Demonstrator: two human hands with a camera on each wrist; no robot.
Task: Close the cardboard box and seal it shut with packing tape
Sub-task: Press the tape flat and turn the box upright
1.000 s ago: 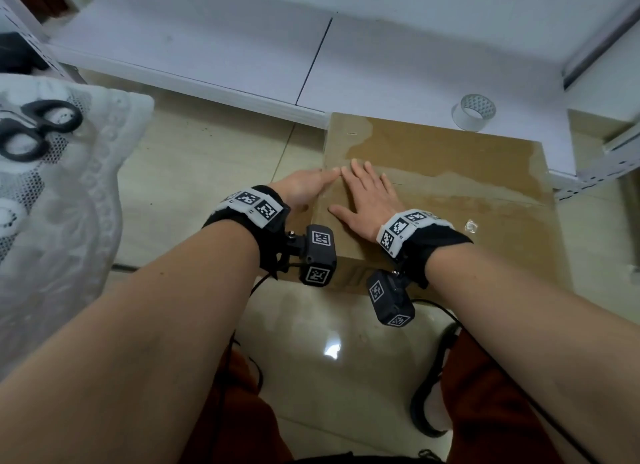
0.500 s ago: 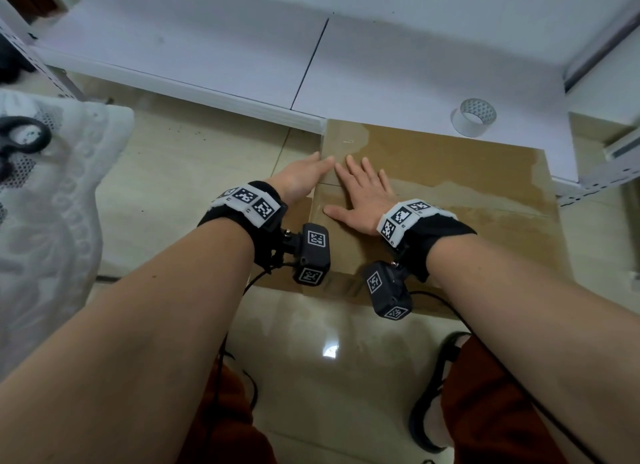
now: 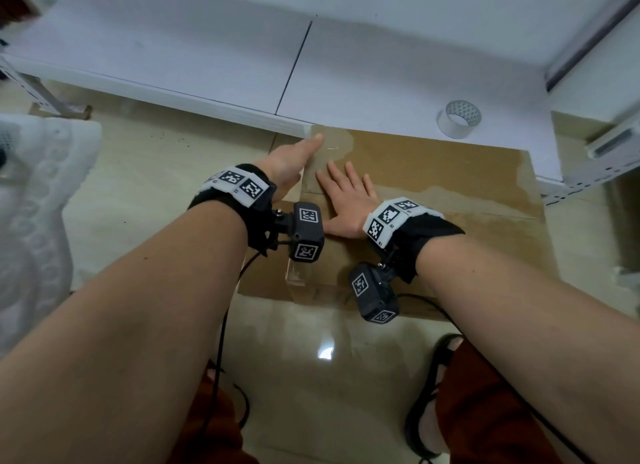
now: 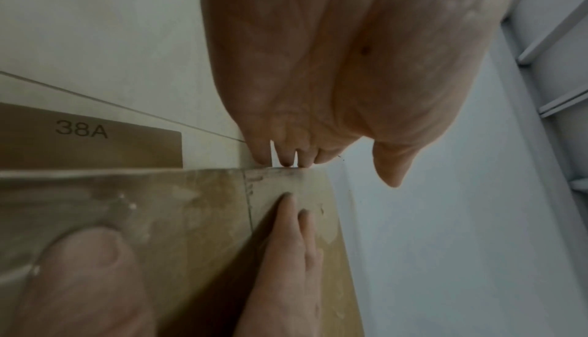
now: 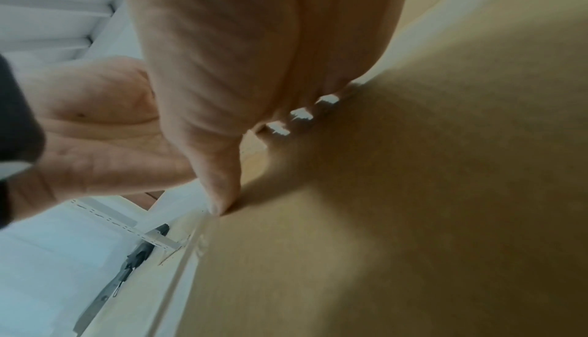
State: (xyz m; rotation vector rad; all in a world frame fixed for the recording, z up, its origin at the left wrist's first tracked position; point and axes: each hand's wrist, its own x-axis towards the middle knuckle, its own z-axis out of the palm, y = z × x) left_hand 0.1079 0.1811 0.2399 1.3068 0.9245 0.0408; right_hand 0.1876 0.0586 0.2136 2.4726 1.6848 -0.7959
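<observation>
A person crouches over a closed cardboard box [image 3: 433, 200] on a glossy tiled floor [image 3: 166, 172]. The box's far edge is tucked under a low white shelf [image 3: 363, 82], so that side is hidden, and both forearms and the black wrist cameras cover parts of its near left portion. Only the box's top is clearly shown.

The right hand [image 3: 346, 200] lies palm down on the box top, fingers straight and slightly spread, thumb out to the side, pressing flat and holding nothing. In the right wrist view the thumb tip touches the cardboard close to a shiny strip of tape.

The left hand [image 3: 291, 165] stands on edge along the box's left side, thumb reaching toward the far left corner. Its fingers drop down past the box's edge; in the left wrist view their tips meet that edge, lightly bent, not wrapped round anything that can be made out.

The box is plain brown cardboard, flat topped, with clear glossy packing tape [image 3: 467, 203] running across its lid and a wrinkled strip down the near left corner. A roll of tape [image 3: 458, 118], a pale ring, rests on the shelf beyond the box's far right part. A white lacy cloth [image 3: 38, 221] fills the left margin, cut off by the frame. The left wrist view shows "38A" printed on a brown cardboard surface [image 4: 89, 138] beyond the box's edge; what that piece belongs to is unclear.
</observation>
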